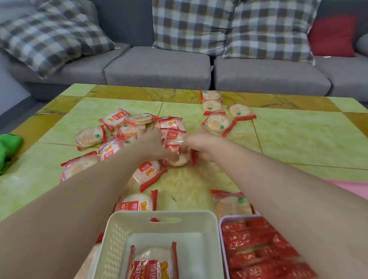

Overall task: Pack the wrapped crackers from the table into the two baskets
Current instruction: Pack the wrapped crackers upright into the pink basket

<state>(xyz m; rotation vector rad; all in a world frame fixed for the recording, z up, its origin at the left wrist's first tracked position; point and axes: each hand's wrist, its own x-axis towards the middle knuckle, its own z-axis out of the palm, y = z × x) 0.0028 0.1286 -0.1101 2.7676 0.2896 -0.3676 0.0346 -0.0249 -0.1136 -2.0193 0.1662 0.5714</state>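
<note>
Both hands meet mid-frame: the right hand [202,146] and the left hand [152,146] pinch one wrapped cracker [179,159] among scattered packs on the table [304,139]; the white basket [161,227] and the pink basket [224,242] sit at bottom.

Upside down on the red label of the cracker pack [151,267] in the white basket [160,218]: digits that look like "151"; same "151" on pack [135,204] behind the basket; other characters illegible.
</note>
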